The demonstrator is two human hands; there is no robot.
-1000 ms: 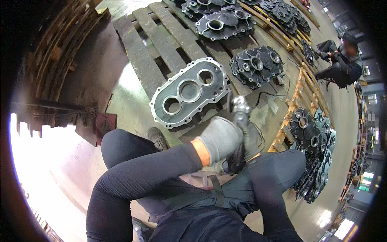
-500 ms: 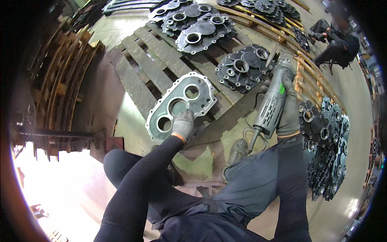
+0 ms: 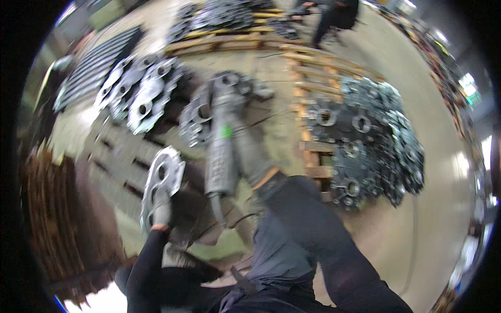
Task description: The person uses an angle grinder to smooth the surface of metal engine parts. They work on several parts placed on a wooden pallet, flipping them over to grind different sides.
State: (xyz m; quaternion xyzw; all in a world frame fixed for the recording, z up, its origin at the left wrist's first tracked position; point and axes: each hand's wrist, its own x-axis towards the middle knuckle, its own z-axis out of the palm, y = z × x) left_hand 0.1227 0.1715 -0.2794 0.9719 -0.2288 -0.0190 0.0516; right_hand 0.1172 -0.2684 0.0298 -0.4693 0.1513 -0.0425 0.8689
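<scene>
My right hand (image 3: 251, 154), in a grey glove, is closed round the body of a grey angle grinder (image 3: 222, 164) with a green label. The tool's head end overlaps a dark cast housing cover (image 3: 195, 122) on the pallet's far right part; whether they touch cannot be told. My gloved left hand (image 3: 163, 211) grips the near part of a pale-rimmed metal housing cover (image 3: 176, 168) with large round holes. This cover looks narrow and tilted, its near end partly hidden by the hand. Motion blurs both hands.
Under the covers lies a dark wooden pallet (image 3: 117, 151), with several more covers (image 3: 151, 99) at its far left. Stacked dark castings (image 3: 365, 141) stand at right beside a lighter pallet (image 3: 313, 73). The grinder's cord (image 3: 218, 211) hangs near my legs. A person (image 3: 334, 18) sits at the back.
The view has swung right, so the scene sits further left. The cover in my left hand has tilted from lying flat. My right hand, still holding the grinder, has come closer to the left one.
</scene>
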